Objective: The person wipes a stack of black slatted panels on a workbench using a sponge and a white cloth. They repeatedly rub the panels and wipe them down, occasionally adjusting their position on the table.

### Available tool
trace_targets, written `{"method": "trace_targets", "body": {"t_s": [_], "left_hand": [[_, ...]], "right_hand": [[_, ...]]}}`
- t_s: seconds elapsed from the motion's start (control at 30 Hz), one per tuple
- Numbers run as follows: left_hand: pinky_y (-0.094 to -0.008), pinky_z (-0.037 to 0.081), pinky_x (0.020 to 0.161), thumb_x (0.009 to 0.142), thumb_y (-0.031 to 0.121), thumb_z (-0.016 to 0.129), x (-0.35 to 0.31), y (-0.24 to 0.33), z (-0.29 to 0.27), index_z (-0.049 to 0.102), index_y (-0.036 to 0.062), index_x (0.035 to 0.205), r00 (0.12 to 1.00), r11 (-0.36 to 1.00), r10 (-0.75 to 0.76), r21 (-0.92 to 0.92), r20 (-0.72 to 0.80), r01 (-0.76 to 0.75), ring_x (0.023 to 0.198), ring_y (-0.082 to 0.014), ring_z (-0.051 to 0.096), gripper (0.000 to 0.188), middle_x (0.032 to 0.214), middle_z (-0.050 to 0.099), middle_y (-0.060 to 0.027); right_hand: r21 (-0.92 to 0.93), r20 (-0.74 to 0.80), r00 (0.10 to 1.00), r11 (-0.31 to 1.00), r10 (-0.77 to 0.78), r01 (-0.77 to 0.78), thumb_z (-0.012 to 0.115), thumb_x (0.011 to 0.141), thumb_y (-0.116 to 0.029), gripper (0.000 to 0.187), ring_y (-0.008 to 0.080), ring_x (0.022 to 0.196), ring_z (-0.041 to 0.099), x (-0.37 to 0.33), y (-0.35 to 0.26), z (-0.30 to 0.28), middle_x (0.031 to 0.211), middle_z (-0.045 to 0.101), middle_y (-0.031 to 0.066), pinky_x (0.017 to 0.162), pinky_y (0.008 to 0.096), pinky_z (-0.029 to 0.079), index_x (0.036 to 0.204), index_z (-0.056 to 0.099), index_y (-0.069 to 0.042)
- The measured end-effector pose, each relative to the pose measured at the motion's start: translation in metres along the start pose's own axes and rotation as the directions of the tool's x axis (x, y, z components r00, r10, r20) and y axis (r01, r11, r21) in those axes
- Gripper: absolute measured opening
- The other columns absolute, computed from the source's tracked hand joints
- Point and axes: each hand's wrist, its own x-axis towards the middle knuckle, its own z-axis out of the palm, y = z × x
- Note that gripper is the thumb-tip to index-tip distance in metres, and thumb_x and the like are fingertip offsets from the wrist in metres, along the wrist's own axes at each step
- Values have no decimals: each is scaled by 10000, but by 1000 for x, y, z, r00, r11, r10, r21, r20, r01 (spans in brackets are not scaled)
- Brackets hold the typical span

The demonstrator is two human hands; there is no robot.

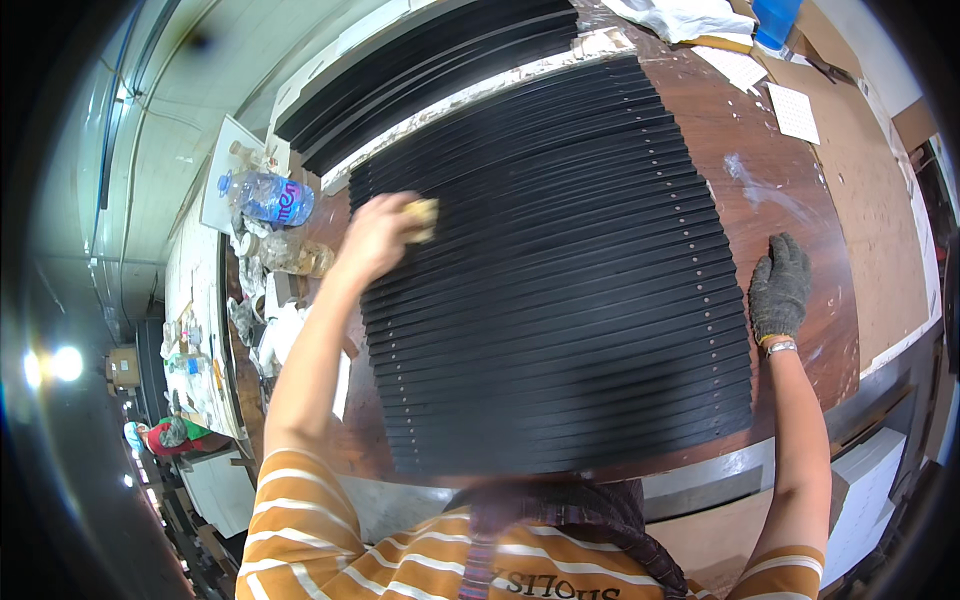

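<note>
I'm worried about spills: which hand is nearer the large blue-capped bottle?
Left. The left hand is just right of the bottle; the right hand is beyond the black strips.

The tabletop (825, 350) has a reddish-brown wood surface, scuffed with pale smears to the right. Beyond its left side rises pale greenish-white panelling (185, 110), whether wall or ceiling is hard to tell, with a blue pipe (112, 130) running along it. Farther out on that same side, two bright lamps (66, 365) glare near a cardboard box (123, 368), and the area below them is too dark to read. A stretch of white wall (888, 45) stands past the tabletop's far right corner; white boxes (862, 490) sit just below its near right corner.
</note>
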Motion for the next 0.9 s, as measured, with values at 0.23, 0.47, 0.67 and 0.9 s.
{"method": "trace_targets", "body": {"t_s": [0.23,0.47,0.67,0.9], "left_hand": [[-477,468,1050,804,-12,693,77,59,-8,813,153,1068,903,957,281,169,-326,-237,1211,-314,603,333,1341,656,-100],[-477,388,1167,850,-40,678,165,154,12,781,170,1124,809,831,537,-16,-239,-557,1365,-284,520,360,1417,612,-60],[-515,369,1101,802,-7,700,133,113,-42,821,181,1064,988,948,141,295,-61,-117,1301,-280,549,344,1363,645,-74],[-504,377,1135,845,-31,640,258,189,-15,765,171,1194,847,839,506,-137,-161,-527,1310,-302,564,422,1418,618,-77]], "right_hand": [[10,-9,1000,1000,-6,6,618,930,-173,358,398,1261,556,-3,3,2,1366,622,191,1102,506,415,1260,653,-40],[34,6,1000,999,22,-22,609,921,-182,364,401,1267,547,-2,2,2,1382,611,186,1107,521,404,1248,655,-30],[11,45,998,999,40,-41,598,928,-194,385,420,1282,537,-1,-1,0,1406,597,192,1111,525,399,1273,645,-28],[52,61,996,996,68,-71,598,913,-180,388,419,1280,533,0,-2,-5,1401,598,202,1107,526,399,1267,651,-30]]}}
